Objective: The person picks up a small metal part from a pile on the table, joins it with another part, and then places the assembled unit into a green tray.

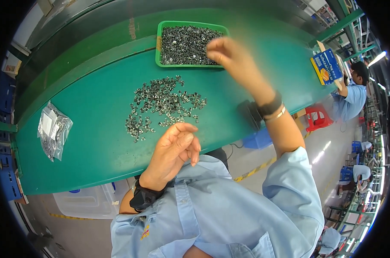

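My left hand (174,147) hovers just in front of the near edge of a spread pile of small shiny metal parts (160,99) on the green table. Its fingers are loosely bent and somewhat apart, and I see nothing in them. My right hand (227,53) is over the right end of a green plastic tray (190,66) at the back, filled with many similar small metal parts (182,43). Thumb and fingers of that hand are drawn together; anything between them is too small or hidden to make out.
A clear plastic bag (55,131) with white pieces lies at the left of the green table (96,155). A blue and yellow box (327,66) stands at the far right beside a co-worker (351,96). A dark round object (250,114) sits beneath my right forearm; a red stool (318,117) stands beyond the table.
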Demonstrator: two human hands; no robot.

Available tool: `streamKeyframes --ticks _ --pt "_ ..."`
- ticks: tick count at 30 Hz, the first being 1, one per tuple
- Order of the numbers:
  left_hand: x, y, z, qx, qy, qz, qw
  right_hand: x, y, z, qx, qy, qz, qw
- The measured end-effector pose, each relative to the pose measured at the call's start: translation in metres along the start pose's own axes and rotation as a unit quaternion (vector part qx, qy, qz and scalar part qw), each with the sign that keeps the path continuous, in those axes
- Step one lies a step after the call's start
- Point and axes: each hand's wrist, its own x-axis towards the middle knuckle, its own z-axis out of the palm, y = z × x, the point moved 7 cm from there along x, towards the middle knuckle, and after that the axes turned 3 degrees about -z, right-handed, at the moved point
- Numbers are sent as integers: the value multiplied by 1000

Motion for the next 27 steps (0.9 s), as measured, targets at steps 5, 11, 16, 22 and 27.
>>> streamKeyframes --ticks 5,11,16,22,27 --pt "0 -1 -2 -5 -11 -17 1000 -51 0 23 -145 -128 0 981" --pt "1 -3 0 7 -27 -12 1000 -66 -2 35 -161 -167 -19 973" --pt "1 -1 0 7 -20 -4 1000 -68 -4 37 -164 -172 -25 971" --pt "2 0 2 18 3 7 1000 -78 -9 32 -124 -146 23 981" --pt "7 4 7 55 40 18 998 -94 -56 29 -84 -81 -100 988"
